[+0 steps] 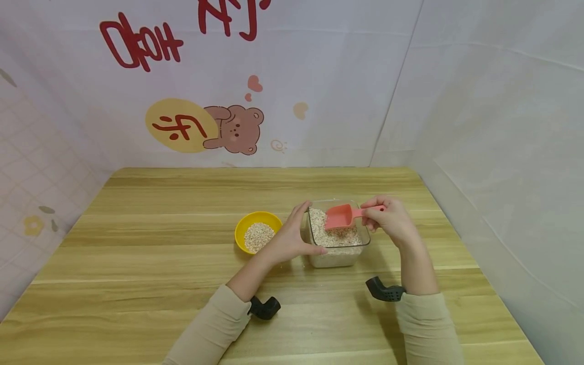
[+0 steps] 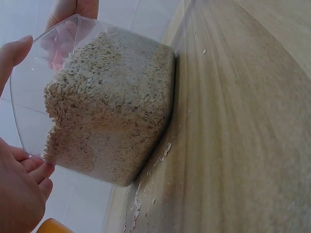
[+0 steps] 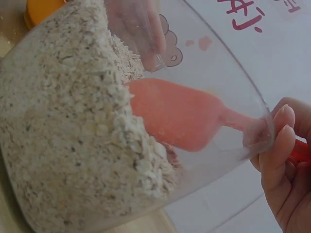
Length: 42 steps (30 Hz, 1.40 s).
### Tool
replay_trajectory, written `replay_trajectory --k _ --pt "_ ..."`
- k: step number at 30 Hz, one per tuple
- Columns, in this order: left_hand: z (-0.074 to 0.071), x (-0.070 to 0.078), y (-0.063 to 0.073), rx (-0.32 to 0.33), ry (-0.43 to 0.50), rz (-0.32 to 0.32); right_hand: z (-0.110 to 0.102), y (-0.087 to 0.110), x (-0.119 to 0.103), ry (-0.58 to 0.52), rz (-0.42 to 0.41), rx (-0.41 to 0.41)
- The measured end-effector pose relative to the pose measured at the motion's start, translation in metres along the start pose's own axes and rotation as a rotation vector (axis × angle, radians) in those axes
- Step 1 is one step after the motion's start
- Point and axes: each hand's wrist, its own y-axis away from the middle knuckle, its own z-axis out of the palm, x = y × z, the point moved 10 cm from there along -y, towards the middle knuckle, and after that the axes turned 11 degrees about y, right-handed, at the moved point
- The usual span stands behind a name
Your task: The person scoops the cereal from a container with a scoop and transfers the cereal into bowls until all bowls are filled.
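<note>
A clear square container [image 1: 335,257] of oat flakes [image 2: 112,92] stands on the table. My left hand [image 1: 290,238] holds it by the left side, thumb at the near rim and fingers at the far left corner. With my right hand [image 1: 388,219] I pinch the handle of a pink scoop [image 1: 338,217] above the container's right rim. The scoop's front edge dips into the oats in the right wrist view, and its bowl lies inside the walls. To the left of the container sits a yellow bowl [image 1: 241,223] with oats in it, partly hidden behind my left hand.
Stray flakes [image 2: 138,204] lie on the wooden table [image 1: 150,243] beside the container. A white printed cloth [image 1: 337,76] hangs behind the table, and another white cloth [image 1: 502,152] stands along the right edge. Black wrist mounts [image 1: 383,290] stick out from both sleeves.
</note>
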Motion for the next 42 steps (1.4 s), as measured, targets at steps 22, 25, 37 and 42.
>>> replay_trajectory --k 22,25,37,42 --pt "0.001 -0.003 -0.001 0.0 0.04 0.018 0.021 -0.005 0.001 0.086 0.042 0.014" --pt "0.0 -0.003 -0.001 0.002 0.048 0.018 0.026 -0.005 -0.002 0.087 0.038 0.003" --pt "0.0 -0.003 -0.001 0.004 0.057 0.012 0.033 -0.01 -0.003 0.067 0.051 -0.042" --pt "0.002 -0.002 -0.001 -0.004 0.061 0.014 0.033 -0.013 -0.001 0.061 0.051 -0.053"
